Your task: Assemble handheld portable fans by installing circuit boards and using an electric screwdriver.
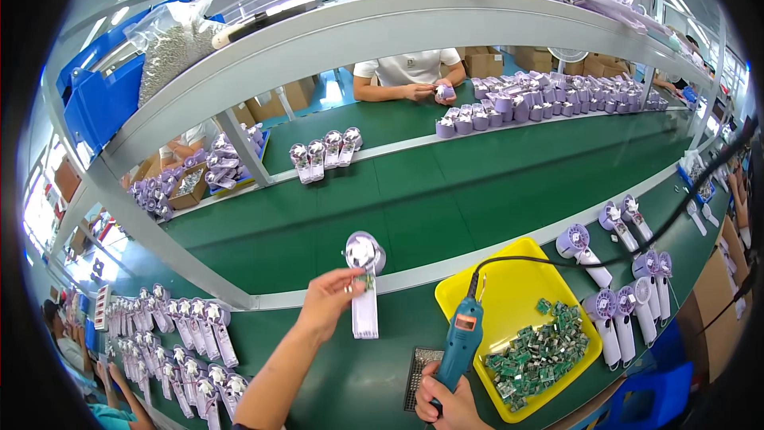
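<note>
A lilac handheld fan body [364, 318] lies open side up on the near bench, its round head pointing away from me and white parts inside. My left hand [328, 300] is closed on it at the neck, thumb and fingertips at a small green circuit board [365, 280]. In my right hand [447, 400] is a teal electric screwdriver [462, 340], tilted with its tip up and apart from the fan. Its black cord [549, 260] runs off to the right. Beside the screwdriver stands a yellow tray [459, 287] with many green circuit boards [541, 354] inside.
A dark box of small parts [420, 378] stands left of the tray. Rows of fan bodies [187, 326] lie at left, more fans [609, 306] at right. Beyond the green conveyor belt [430, 219], a co-worker [410, 76] handles a fan. A grey shelf [382, 20] crosses overhead.
</note>
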The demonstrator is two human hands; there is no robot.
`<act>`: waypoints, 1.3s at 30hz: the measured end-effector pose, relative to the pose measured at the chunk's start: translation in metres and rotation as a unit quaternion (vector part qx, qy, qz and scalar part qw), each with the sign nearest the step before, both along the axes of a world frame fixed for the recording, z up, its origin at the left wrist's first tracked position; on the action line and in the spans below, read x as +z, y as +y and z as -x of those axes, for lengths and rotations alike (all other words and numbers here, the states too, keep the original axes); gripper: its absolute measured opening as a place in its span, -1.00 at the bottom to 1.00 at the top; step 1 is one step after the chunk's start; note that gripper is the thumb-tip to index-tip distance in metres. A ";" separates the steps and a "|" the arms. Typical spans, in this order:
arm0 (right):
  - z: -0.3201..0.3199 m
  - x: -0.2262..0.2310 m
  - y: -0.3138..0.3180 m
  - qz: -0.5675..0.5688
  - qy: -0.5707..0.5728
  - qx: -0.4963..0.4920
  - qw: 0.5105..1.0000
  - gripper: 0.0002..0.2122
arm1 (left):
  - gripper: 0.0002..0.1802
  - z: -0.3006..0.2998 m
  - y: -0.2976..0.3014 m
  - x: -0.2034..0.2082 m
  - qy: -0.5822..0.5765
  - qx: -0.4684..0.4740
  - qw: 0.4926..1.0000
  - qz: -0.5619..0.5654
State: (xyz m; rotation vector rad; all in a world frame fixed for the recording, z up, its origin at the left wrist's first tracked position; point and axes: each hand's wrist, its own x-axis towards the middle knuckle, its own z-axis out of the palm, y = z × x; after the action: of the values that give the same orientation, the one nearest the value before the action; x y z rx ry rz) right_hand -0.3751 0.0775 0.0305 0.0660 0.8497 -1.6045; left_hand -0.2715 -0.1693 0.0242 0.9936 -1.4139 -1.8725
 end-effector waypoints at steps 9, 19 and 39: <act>0.007 -0.030 0.010 -0.028 0.036 -0.017 0.999 -0.83 | -0.72 0.061 -0.116 -0.022 -0.026 -0.008 1.000 0.004; 0.026 -0.032 0.017 0.015 0.011 0.003 1.000 -0.82 | -0.79 0.162 -0.283 -0.058 -0.061 0.018 0.982 0.178; 0.008 -0.043 0.032 -0.049 0.045 -0.009 0.998 -0.69 | -0.25 0.226 -0.276 -0.100 -0.393 0.191 0.736 0.517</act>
State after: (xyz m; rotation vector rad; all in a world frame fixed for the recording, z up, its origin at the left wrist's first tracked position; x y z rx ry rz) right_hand -0.3830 0.1093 -0.0125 0.0722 1.0006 -1.5910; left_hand -0.4977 -0.4451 -0.0756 1.3083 -2.0821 -0.1041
